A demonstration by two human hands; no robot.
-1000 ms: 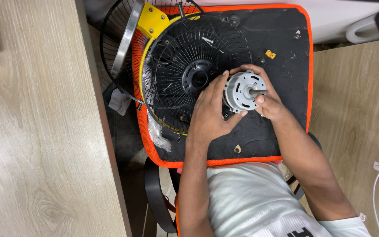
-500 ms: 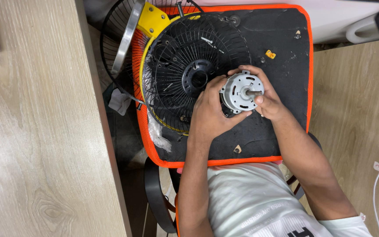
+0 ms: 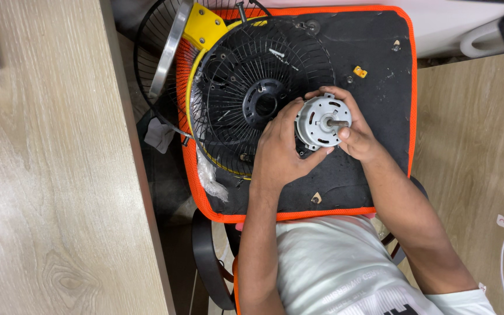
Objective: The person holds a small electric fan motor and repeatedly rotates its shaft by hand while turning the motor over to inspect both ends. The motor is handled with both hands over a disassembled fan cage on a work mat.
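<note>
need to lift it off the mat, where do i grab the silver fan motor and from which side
Probably by the round rim of the silver motor, from both sides as the left hand and right hand do. Its shaft points up, too thin to grip.

- One head-worn view, looking steeply down onto the orange-edged black mat (image 3: pixel 374 70).
- It sits close above the mat; a wooden tabletop (image 3: pixel 48 175) fills the frame left of it.
</note>
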